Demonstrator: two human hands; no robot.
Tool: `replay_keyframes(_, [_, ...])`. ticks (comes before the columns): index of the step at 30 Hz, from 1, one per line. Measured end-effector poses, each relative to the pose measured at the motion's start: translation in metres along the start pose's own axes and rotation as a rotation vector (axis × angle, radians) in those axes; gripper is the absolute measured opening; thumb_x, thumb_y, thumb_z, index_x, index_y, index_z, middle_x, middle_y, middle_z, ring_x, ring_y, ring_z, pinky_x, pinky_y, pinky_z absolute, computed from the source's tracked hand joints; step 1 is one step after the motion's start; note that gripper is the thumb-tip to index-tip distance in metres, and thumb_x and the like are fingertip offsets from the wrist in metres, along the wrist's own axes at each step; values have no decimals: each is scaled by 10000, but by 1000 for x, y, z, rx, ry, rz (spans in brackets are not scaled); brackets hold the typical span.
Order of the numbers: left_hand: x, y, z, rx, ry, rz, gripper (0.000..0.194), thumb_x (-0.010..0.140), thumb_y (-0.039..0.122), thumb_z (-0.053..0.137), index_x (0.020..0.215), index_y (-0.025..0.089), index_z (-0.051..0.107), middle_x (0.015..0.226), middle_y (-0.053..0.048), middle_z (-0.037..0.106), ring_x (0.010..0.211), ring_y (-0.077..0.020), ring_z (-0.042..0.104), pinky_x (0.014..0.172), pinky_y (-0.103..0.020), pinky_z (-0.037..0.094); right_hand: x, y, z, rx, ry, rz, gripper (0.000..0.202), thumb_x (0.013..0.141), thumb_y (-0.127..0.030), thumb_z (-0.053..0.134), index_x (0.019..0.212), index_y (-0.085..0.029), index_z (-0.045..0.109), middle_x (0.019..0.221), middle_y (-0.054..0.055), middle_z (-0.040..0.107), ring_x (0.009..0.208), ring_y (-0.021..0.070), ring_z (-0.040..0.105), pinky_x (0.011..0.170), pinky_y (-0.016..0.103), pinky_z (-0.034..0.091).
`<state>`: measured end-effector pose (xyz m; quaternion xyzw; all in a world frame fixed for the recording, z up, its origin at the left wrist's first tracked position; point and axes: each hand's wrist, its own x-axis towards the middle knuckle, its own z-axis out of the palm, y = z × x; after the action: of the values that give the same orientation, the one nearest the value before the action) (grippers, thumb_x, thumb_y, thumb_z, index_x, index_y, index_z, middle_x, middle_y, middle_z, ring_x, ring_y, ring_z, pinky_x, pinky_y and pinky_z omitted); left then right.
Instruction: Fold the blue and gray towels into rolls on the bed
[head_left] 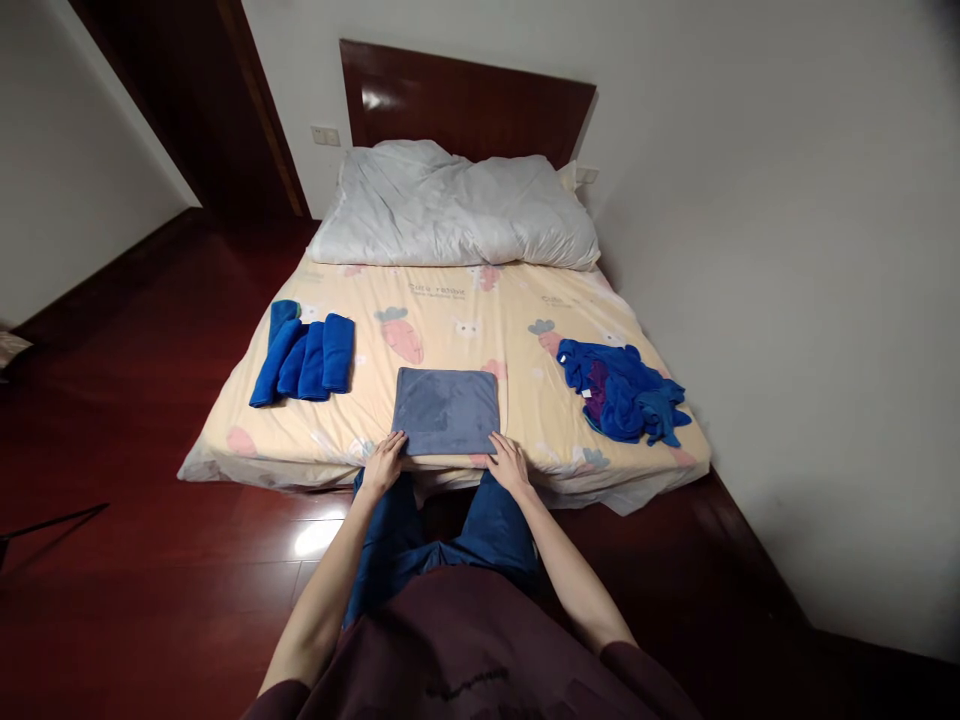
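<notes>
A grey towel [447,410] lies flat as a rectangle near the front edge of the bed, right in front of me. At its near left corner, my left hand [384,465] has its fingers closed on the fabric. My right hand [508,464] grips the near right corner in the same way; both thumbs are partly hidden. Off to the left, several rolled blue towels [313,358] lie side by side, with a blue-green roll [283,318] behind them. On the right, a loose heap of crumpled blue cloths [626,395] includes a purple cloth [596,388].
The bed [450,310] has a pale yellow sheet with carrot prints. A white quilt [457,205] is bunched against the dark wooden headboard [465,100]. A wall [810,300] runs along the right side, and dark red floor [150,400] spreads to the left.
</notes>
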<state>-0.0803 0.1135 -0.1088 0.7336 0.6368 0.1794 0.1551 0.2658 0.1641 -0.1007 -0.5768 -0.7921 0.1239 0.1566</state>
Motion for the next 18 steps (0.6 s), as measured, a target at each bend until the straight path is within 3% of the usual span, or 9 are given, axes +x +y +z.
replay_keyframes(5, [11,6,-9,71,-23,-55,631,799,6,455,1383,230,538,1445,-80,574,1368,-228,486,1110,-408,409,14,-6,-4,-91,-10,40,520,832,-88,550,1339,-189,607,1349,106,638,1255,263,530,1036,407,424])
replay_keyframes(11, [13,5,-17,110,-14,1,476,887,74,440,1310,228,598,1386,-108,614,1280,-258,556,1042,-412,432,20,-7,-12,-125,7,71,467,804,-4,522,1184,-207,701,1182,96,707,1112,254,580,962,362,428])
replay_keyframes(18, [-11,-15,-17,-167,44,85,516,857,79,397,1315,198,602,1343,-103,640,1249,-246,586,1055,-415,448,-7,14,-14,76,63,28,479,785,-12,487,1156,-220,708,1117,80,717,1096,244,583,985,380,439])
